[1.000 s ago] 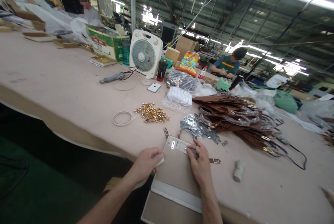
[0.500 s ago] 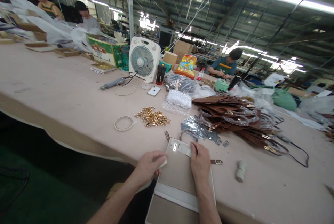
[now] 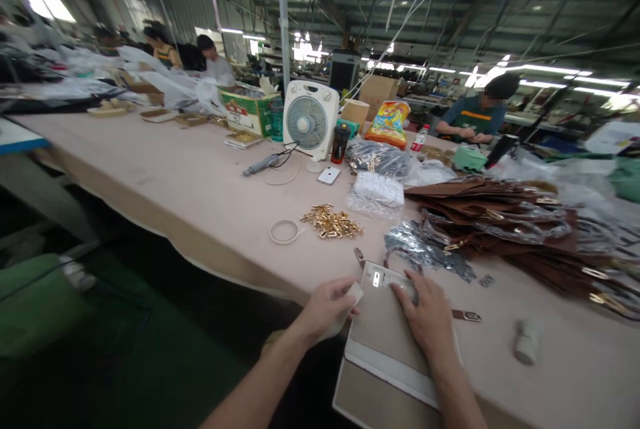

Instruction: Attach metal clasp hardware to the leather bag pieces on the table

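Left hand [image 3: 327, 305]: closed around a white piece [image 3: 353, 293], held at the board's left edge.
Right hand [image 3: 425, 314]: laid flat and open on the board [image 3: 380, 332].
Strip [image 3: 379, 277]: touched by the right fingertips.
Strap [image 3: 467, 315]: just beside the right hand.

Beige table [image 3: 175, 189]: board [image 3: 383, 325], gold clips [image 3: 331, 222]

table [image 3: 165, 175]: matt cloth | clasps [image 3: 332, 222]: shiny gold metal | straps [image 3: 500, 215]: brown leather
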Demonstrator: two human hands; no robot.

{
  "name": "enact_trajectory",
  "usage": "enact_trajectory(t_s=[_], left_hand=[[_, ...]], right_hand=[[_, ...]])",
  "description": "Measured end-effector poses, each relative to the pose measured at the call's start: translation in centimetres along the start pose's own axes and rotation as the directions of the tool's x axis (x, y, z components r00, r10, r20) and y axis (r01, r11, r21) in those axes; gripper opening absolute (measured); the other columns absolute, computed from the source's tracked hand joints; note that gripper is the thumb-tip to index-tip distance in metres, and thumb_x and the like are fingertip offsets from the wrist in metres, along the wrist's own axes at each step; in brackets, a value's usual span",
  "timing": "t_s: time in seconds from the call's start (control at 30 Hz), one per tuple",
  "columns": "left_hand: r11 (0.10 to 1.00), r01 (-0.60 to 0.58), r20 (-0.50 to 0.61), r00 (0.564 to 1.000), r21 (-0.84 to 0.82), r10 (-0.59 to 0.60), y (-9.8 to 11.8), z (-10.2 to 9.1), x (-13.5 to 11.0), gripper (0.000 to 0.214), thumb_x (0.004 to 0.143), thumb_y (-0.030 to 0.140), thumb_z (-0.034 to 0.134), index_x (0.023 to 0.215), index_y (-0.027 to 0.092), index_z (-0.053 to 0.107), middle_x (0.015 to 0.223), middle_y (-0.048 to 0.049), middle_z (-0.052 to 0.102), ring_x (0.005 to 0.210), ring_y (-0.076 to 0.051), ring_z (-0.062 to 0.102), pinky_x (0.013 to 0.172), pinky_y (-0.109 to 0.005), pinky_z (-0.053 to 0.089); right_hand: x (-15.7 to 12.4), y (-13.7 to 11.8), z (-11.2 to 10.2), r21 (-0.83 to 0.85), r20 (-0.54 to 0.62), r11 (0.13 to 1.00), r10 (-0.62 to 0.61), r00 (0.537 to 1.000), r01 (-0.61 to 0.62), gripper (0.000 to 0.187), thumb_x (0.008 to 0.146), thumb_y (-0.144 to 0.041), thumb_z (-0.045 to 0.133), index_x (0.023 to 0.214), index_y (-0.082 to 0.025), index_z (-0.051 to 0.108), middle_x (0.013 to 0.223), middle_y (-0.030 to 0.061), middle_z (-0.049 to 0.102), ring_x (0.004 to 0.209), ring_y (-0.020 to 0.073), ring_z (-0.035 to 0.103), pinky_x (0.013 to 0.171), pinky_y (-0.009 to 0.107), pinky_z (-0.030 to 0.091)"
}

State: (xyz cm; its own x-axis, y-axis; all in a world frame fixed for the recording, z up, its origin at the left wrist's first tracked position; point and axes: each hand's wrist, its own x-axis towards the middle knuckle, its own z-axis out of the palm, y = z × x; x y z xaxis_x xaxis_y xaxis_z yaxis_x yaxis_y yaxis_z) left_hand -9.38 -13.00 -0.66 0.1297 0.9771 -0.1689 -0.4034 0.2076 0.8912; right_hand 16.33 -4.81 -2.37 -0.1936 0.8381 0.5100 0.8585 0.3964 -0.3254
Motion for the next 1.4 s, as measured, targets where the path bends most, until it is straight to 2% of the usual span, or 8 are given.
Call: enact_trajectory(t_s=[0.13,0.33,0.47,0.6,0.8,1.0,1.23,1.4], left_hand=[[0.999,-0.037,-0.017,0.999,-0.013,0.037,-0.1,0.1,-0.3,0.102,0.074,0.03,0.086,0.163,0.02,0.035,0.098,-0.0043,0.069,0.07,-0.015,0.07,0.066,-0.027,0.053],[0.995,-0.043,0.027,0.999,0.094,0.041,-0.8,0.0,-0.2,0.1,0.077,0.024,0.08,0.164,0.018,0.03,0.098,-0.0046,0.069,0.068,-0.014,0.071,0.068,-0.029,0.056],[0.987,-0.062,0.106,0.993,0.149,0.047,-1.3,-0.6,0.1,0.09,0.082,0.02,0.072,0.163,0.019,0.032,0.101,-0.0052,0.071,0.074,-0.016,0.072,0.075,-0.031,0.058],[0.96,-0.138,0.142,0.984,0.244,0.106,-1.4,-1.1,0.1,0.086,0.08,0.014,0.069,0.16,0.018,0.038,0.115,-0.0103,0.075,0.097,-0.022,0.073,0.086,-0.033,0.057],[0.978,-0.09,0.165,0.984,0.187,0.059,-0.9,-1.2,-0.1,0.087,0.074,0.011,0.065,0.158,0.019,0.042,0.114,-0.0085,0.077,0.091,-0.021,0.075,0.083,-0.031,0.058],[0.946,-0.054,0.143,0.99,0.32,0.008,1.1,-0.7,-0.9,0.063,0.074,0.013,0.063,0.137,0.02,0.064,0.108,-0.0071,0.078,0.072,-0.018,0.074,0.069,-0.028,0.056],[0.667,-0.224,0.195,0.974,0.711,0.119,3.6,-1.1,-2.0,0.022,0.091,0.031,0.063,0.085,0.018,0.08,0.07,-0.0019,0.073,0.07,-0.018,0.067,0.067,-0.023,0.048],[0.761,-0.158,0.159,0.985,0.63,0.073,2.9,-1.2,-1.4,0.031,0.092,0.039,0.06,0.084,0.015,0.079,0.067,-0.0015,0.069,0.062,-0.016,0.063,0.06,-0.023,0.045]], right_hand=[[-0.1,0.1,0.2,-0.039,0.018,0.999,-0.016,1.0,0.017,0.078,0.096,-0.081,0.041,0.134,-0.018,0.067,0.125,0.0171,0.07,0.117,0.0396,0.06,0.102,0.058,0.047],[-0.6,-2.1,-2.3,0.229,-0.141,0.971,-0.037,0.989,0.069,0.05,0.1,-0.06,0.057,0.128,-0.019,0.067,0.126,0.015,0.069,0.116,0.033,0.064,0.103,0.053,0.052],[-1.2,-5.9,-3.2,0.449,0.054,0.867,-0.267,0.962,0.216,0.029,0.103,-0.036,0.061,0.131,-0.028,0.067,0.127,0.0079,0.07,0.114,0.0259,0.067,0.099,0.042,0.057],[-1.1,-8.3,-1.6,0.508,0.147,0.79,-0.471,0.87,0.342,0.039,0.104,-0.028,0.057,0.144,-0.03,0.061,0.139,0.0088,0.064,0.129,0.0262,0.061,0.11,0.045,0.053],[-1.4,-7.9,0.9,0.549,0.105,0.77,-0.449,0.887,0.325,0.024,0.104,-0.03,0.06,0.122,-0.029,0.076,0.113,0.0094,0.072,0.105,0.0248,0.069,0.091,0.039,0.06],[-1.3,-8.4,-0.1,0.63,0.162,0.743,-0.411,0.897,0.226,0.017,0.104,-0.028,0.059,0.108,-0.027,0.075,0.1,0.0072,0.072,0.094,0.0236,0.068,0.084,0.037,0.058],[-1.5,-8.3,-0.2,0.605,0.194,0.768,-0.399,0.896,0.211,0.014,0.104,-0.029,0.058,0.1,-0.025,0.071,0.094,0.0062,0.069,0.09,0.0228,0.065,0.081,0.037,0.055],[-1.7,-8.3,-0.3,0.6,0.168,0.768,-0.396,0.903,0.225,0.012,0.105,-0.027,0.057,0.101,-0.024,0.069,0.096,0.0067,0.068,0.092,0.023,0.064,0.083,0.038,0.054]])
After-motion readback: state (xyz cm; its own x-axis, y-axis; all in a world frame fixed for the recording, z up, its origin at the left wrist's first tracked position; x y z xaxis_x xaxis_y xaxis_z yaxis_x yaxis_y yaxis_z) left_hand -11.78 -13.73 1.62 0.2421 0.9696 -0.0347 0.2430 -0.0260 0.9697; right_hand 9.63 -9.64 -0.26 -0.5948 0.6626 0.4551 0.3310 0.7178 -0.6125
